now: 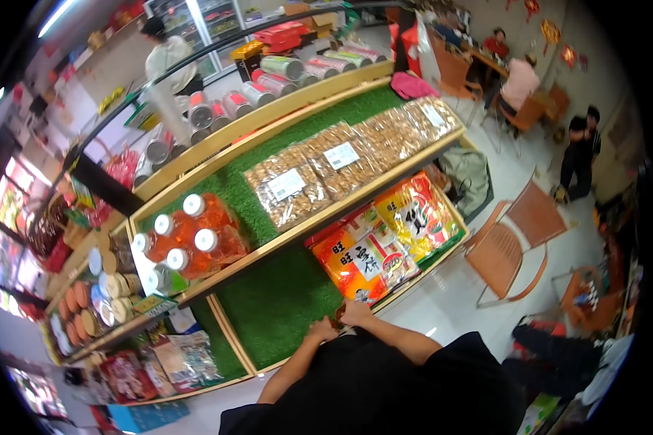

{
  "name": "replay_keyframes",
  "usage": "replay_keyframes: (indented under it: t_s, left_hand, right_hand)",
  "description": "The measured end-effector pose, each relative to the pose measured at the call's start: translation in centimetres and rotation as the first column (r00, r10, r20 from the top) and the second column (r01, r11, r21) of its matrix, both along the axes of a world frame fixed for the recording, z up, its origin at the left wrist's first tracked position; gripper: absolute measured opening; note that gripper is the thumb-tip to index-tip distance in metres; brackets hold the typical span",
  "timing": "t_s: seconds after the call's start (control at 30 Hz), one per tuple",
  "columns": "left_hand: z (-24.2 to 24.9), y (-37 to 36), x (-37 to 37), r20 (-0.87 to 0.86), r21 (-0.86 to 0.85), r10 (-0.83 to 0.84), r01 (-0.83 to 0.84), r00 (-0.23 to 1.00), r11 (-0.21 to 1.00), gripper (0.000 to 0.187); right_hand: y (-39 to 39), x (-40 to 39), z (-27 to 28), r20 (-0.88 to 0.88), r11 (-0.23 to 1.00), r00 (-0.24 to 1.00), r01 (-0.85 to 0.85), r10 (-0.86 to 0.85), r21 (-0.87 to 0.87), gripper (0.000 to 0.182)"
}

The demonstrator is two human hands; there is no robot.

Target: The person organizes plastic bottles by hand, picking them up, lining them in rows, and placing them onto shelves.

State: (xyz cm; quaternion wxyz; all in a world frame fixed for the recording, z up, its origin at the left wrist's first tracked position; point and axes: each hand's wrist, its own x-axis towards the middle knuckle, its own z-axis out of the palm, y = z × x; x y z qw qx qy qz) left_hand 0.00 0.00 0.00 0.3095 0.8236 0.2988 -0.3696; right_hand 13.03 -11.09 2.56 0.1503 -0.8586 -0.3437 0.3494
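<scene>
Close to my body, my left hand (323, 331) and my right hand (355, 313) are near each other at the front edge of the lower green shelf (276, 308). Both look closed, with fingers curled inward. A small dark reddish item shows between them, too small to name. Just beyond my right hand lies an orange-red snack bag (352, 264) with large printed characters. A yellow and red snack bag (417, 217) rests to the right of it.
Above are clear packs of nut-like snacks (341, 156) and orange drink bottles (196, 239) with white caps. Jars (116, 290) and more bags (189, 359) stand left. Brown chairs (497, 250) and several people are to the right. One person (170, 58) is behind the display.
</scene>
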Motion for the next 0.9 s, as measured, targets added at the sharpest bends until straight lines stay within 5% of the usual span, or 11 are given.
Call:
replay_keyframes:
  t_s: [0.07, 0.1, 0.13, 0.27, 0.5, 0.6, 0.77, 0.9]
  left_hand:
    - [3.0, 3.6, -3.9, -0.076, 0.038, 0.017, -0.014, 0.997, 0.999, 0.088]
    - [0.8, -7.6, 7.5, -0.026, -0.07, 0.015, -0.017, 1.0, 0.997, 0.083]
    - [1.2, -7.9, 6.9, -0.053, -0.077, -0.007, 0.002, 0.999, 0.997, 0.08]
    - [2.1, -3.3, 7.0, -0.052, -0.024, 0.089, -0.091, 0.995, 0.996, 0.079]
    - [3.1, -5.8, 4.2, 0.124, 0.007, 0.17, -0.173, 0.978, 0.985, 0.074]
    - [2.0, -5.7, 3.7, 0.172, 0.058, 0.079, -0.09, 0.982, 0.994, 0.072]
    - [2.4, -3.8, 5.4, 0.052, -0.087, -0.037, 0.042, 0.998, 0.995, 0.077]
    - [0.0, -3.7, 5.9, 0.033, -0.152, -0.17, 0.173, 0.985, 0.973, 0.084]
  right_hand:
    - [3.7, -5.3, 1.2, -0.065, 0.996, 0.996, 0.058, -0.053, 0.073, 0.047]
    - [-7.8, 5.6, 0.1, -0.026, 0.997, 0.997, 0.068, -0.069, -0.041, 0.044]
    - [-8.7, 4.7, 0.2, -0.074, 0.996, 0.994, 0.079, -0.081, -0.028, 0.044]
    - [-4.2, 4.9, 1.4, -0.109, 0.995, 0.99, 0.097, -0.094, 0.022, 0.044]
    - [-5.1, 3.3, 0.3, -0.071, 0.998, 0.996, 0.063, -0.061, 0.016, 0.043]
    - [-5.8, 1.6, -0.5, -0.016, 0.997, 0.998, 0.068, -0.067, 0.029, 0.052]
    - [-4.5, 0.5, -3.7, 0.0, 0.992, 0.993, 0.119, -0.119, 0.034, 0.051]
    - [-3.4, -1.0, -0.9, 0.071, 0.959, 0.959, 0.278, -0.273, -0.057, 0.051]
